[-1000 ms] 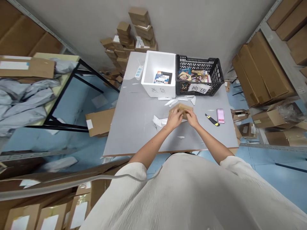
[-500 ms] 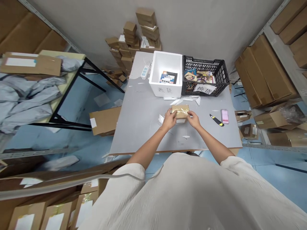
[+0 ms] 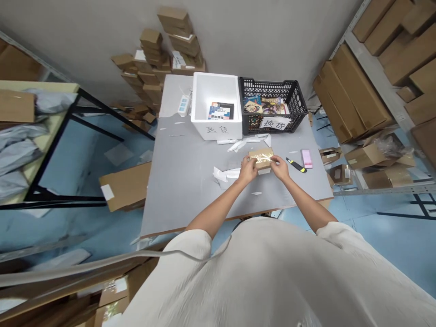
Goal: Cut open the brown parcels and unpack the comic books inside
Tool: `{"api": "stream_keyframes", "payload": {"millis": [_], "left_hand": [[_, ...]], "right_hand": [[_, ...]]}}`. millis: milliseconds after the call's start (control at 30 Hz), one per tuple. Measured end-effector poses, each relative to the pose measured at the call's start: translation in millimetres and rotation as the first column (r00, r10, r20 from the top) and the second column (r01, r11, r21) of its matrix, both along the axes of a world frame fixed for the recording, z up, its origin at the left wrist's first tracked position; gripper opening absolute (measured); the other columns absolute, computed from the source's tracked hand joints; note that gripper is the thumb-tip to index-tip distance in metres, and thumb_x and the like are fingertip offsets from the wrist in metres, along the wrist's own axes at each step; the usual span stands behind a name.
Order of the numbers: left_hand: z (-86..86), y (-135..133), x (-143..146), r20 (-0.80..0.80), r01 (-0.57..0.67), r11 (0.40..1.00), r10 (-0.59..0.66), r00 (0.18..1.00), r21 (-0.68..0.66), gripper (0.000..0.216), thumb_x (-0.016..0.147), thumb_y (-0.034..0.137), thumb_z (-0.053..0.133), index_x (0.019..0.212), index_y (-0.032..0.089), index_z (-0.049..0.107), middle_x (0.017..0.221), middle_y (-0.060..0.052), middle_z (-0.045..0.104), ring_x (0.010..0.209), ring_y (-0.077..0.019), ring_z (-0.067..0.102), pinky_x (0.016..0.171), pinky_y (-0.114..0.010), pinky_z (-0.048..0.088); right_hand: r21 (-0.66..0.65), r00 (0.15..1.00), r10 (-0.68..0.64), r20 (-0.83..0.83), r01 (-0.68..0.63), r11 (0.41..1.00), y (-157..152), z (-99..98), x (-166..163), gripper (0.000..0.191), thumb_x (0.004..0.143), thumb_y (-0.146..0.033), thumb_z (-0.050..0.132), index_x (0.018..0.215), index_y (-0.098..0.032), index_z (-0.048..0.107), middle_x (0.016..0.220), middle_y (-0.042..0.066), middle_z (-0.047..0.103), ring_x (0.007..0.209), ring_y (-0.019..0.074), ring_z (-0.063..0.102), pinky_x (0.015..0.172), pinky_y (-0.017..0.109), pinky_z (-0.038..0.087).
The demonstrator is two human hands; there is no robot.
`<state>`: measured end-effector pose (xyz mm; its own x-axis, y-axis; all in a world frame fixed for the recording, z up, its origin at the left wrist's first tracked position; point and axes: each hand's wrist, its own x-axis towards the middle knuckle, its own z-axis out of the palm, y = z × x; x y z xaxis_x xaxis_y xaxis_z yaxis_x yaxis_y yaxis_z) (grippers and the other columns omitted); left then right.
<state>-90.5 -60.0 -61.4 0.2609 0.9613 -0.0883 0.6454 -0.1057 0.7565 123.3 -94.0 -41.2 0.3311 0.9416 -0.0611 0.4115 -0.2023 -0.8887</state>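
A small brown cardboard box point(image 3: 261, 156) with shiny tape across its top rests on the grey table point(image 3: 190, 181). My left hand point(image 3: 248, 168) grips the box's left end with fingers curled. On the right end sits my right hand point(image 3: 280, 166), fingers closed on that side. White paper scraps point(image 3: 223, 174) lie just left of my hands. A black and yellow utility knife point(image 3: 294, 165) and a pink pad point(image 3: 306, 158) lie to the right of the box.
A white foam bin point(image 3: 216, 105) with a book inside and a black plastic crate point(image 3: 269, 105) of books stand at the table's far edge. Small cartons are stacked against the wall point(image 3: 163, 45). Shelves of cardboard boxes point(image 3: 354, 100) line the right. A flat carton point(image 3: 124, 185) lies on the floor at left.
The box was turned so its taped face is up, and both hands moved from its top to its two ends. The camera view swung a little to the left.
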Motion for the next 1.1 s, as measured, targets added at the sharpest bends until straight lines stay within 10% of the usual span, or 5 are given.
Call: {"api": "stream_keyframes", "payload": {"millis": [367, 600, 900, 1100], "left_hand": [[13.5, 7, 46, -0.085, 0.098, 0.995, -0.098, 0.992, -0.013, 0.06, 0.095, 0.015, 0.065, 0.153, 0.028, 0.072, 0.171, -0.016, 0.053, 0.153, -0.0416, 0.056, 0.129, -0.061, 0.049], [20.9, -1, 23, -0.026, 0.154, 0.984, -0.152, 0.988, 0.093, 0.052, 0.104, 0.023, 0.057, 0.154, 0.022, 0.069, 0.161, -0.018, 0.057, 0.142, -0.0368, 0.063, 0.129, -0.057, 0.05], [-11.0, -5, -30, -0.115, -0.018, 0.997, 0.009, 0.993, -0.081, 0.054, 0.093, 0.017, 0.065, 0.146, 0.02, 0.072, 0.164, -0.022, 0.051, 0.142, -0.0419, 0.064, 0.126, -0.059, 0.054], [-25.6, -13, -46, -0.125, 0.034, 0.992, -0.049, 0.991, -0.124, 0.063, 0.093, 0.019, 0.068, 0.156, 0.024, 0.068, 0.167, -0.019, 0.051, 0.137, -0.0378, 0.07, 0.124, -0.055, 0.057]], "right_hand": [[0.035, 0.999, -0.029, -0.028, 0.03, 0.999, -5, 7.3, 38, 0.068, 0.091, -0.042, 0.065, 0.157, -0.024, 0.061, 0.149, 0.014, 0.076, 0.133, 0.0327, 0.072, 0.12, 0.054, 0.058], [-0.073, 0.979, 0.182, -0.087, -0.189, 0.979, 3, -13.6, 0, 0.062, 0.093, -0.034, 0.066, 0.154, -0.027, 0.066, 0.148, 0.012, 0.078, 0.136, 0.0332, 0.074, 0.122, 0.056, 0.058], [-0.3, 0.922, 0.264, 0.285, -0.175, 0.938, -4, -31.5, -3, 0.043, 0.092, -0.021, 0.067, 0.13, -0.03, 0.084, 0.167, 0.008, 0.066, 0.165, 0.0403, 0.046, 0.138, 0.072, 0.033], [-0.306, 0.902, 0.306, 0.304, -0.212, 0.928, -9, -34.7, -7, 0.042, 0.092, -0.021, 0.066, 0.129, -0.028, 0.084, 0.172, 0.009, 0.061, 0.165, 0.0391, 0.045, 0.135, 0.066, 0.042]]}}
